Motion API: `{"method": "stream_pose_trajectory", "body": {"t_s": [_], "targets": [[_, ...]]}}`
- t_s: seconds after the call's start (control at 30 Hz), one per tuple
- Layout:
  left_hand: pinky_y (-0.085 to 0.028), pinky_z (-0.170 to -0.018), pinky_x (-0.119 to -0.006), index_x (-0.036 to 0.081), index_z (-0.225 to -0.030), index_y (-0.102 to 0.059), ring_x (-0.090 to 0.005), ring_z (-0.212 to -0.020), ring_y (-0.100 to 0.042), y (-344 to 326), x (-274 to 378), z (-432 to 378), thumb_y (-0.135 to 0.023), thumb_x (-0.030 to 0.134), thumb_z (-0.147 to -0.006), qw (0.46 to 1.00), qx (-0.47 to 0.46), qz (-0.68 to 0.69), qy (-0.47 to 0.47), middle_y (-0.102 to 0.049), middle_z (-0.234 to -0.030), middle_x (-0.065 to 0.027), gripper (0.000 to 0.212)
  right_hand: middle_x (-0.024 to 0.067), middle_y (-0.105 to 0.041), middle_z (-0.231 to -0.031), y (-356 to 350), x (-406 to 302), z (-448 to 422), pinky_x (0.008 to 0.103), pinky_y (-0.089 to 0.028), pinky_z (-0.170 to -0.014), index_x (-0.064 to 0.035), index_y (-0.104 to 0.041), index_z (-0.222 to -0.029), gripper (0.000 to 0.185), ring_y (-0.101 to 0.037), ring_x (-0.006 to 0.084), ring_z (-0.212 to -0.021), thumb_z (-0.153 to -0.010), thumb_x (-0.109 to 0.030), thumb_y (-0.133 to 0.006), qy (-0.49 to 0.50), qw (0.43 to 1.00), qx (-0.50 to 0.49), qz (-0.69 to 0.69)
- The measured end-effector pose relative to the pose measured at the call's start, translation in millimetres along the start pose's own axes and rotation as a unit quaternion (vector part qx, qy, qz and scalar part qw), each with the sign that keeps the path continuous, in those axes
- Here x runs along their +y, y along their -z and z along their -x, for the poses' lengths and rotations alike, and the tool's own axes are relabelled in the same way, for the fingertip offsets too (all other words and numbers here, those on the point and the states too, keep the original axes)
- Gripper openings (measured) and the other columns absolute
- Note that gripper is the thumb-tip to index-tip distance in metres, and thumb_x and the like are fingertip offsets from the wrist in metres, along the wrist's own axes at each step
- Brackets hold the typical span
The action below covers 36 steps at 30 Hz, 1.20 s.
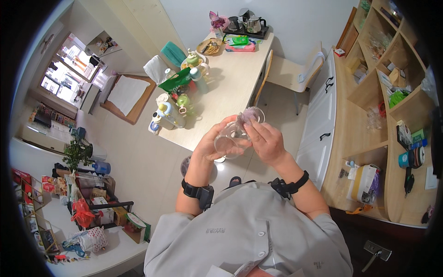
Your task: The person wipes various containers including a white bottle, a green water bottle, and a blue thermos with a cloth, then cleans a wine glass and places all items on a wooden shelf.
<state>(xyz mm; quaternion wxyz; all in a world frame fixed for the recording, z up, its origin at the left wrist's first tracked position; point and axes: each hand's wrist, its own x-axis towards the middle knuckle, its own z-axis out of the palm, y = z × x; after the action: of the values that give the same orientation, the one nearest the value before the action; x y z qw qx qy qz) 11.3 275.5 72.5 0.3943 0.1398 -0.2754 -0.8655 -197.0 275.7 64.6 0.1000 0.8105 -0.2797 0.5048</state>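
My left hand [210, 140] is wrapped around a clear, see-through vessel [226, 141], which looks like a stemmed glass. It is tilted, one round end toward the lower left and the other at the upper right. A pale purple cloth or scrubbing pad [248, 115] is pressed against the upper-right end by the fingers of my right hand [268, 140]. Those fingers hide the vessel's middle, so its full shape cannot be made out. Both hands are held up in front of my chest, over the floor just beyond the near end of the table [225, 93].
Several bottles [171, 114], a green bag [174, 81], a plate [208, 46] and a kettle [254, 25] stand on the table. A chair [290, 67] is at its right side. Wooden shelving [367, 104] lines the right; a cluttered white counter [117, 252] is at lower left.
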Motion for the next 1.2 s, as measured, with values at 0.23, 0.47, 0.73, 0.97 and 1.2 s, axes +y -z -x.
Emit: {"method": "stream_pose_trajectory", "body": {"t_s": [0.23,0.47,0.73,0.97,1.2], "targets": [[-0.051,-0.09,-0.038,-0.001,-0.148,-0.026,-0.0223,-0.107,-0.06,4,0,11,-0.072,0.025,-0.085,0.982,0.083,-0.166,-0.01,-0.053,-0.129,-0.0153,0.082,0.007,-0.066,-0.109,3,0,-1,0.03,-0.052,-0.058,-0.0105,-0.066,-0.116,0.042,-0.058,0.0189,-0.069,-0.074,-0.012,-0.07,0.036,0.996,-0.077,-0.012],[-0.049,-0.09,-0.029,-0.003,-0.135,-0.045,-0.0169,-0.107,-0.059,38,-14,23,-0.08,0.02,-0.078,0.985,0.005,-0.162,0.052,-0.061,-0.116,-0.0091,0.071,0.0008,-0.067,-0.113,-18,1,-3,0.0279,-0.05,-0.054,-0.0161,-0.067,-0.114,0.042,-0.057,0.0165,-0.067,-0.072,-0.013,-0.067,0.041,0.991,-0.126,-0.024],[-0.049,-0.093,-0.036,-0.005,-0.142,-0.037,-0.0218,-0.111,-0.056,23,-11,19,-0.084,0.021,-0.072,0.938,0.126,-0.318,0.049,-0.056,-0.124,-0.0149,0.088,0.0016,-0.066,-0.118,-29,15,-3,0.0293,-0.052,-0.056,-0.0166,-0.067,-0.117,0.045,-0.058,0.0195,-0.064,-0.072,-0.01,-0.063,-0.034,0.968,-0.244,0.046],[-0.047,-0.094,-0.034,-0.003,-0.14,-0.042,-0.0203,-0.114,-0.054,6,-7,32,-0.084,0.022,-0.07,0.882,0.152,-0.446,0.0,-0.055,-0.128,-0.0125,0.085,0.0029,-0.066,-0.121,-34,3,3,0.0288,-0.053,-0.061,-0.0174,-0.067,-0.12,0.045,-0.061,0.0196,-0.068,-0.076,-0.009,-0.063,-0.026,0.967,-0.247,-0.05],[-0.047,-0.099,-0.048,0.002,-0.142,-0.04,-0.0262,-0.116,-0.056,25,-28,40,-0.075,0.017,-0.081,0.996,0.072,-0.027,-0.053,-0.055,-0.13,-0.0156,0.072,0.004,-0.065,-0.122,-40,5,0,0.0308,-0.053,-0.059,-0.0132,-0.067,-0.119,0.045,-0.06,0.02,-0.068,-0.074,-0.008,-0.065,-0.04,0.99,-0.139,-0.007]]}}
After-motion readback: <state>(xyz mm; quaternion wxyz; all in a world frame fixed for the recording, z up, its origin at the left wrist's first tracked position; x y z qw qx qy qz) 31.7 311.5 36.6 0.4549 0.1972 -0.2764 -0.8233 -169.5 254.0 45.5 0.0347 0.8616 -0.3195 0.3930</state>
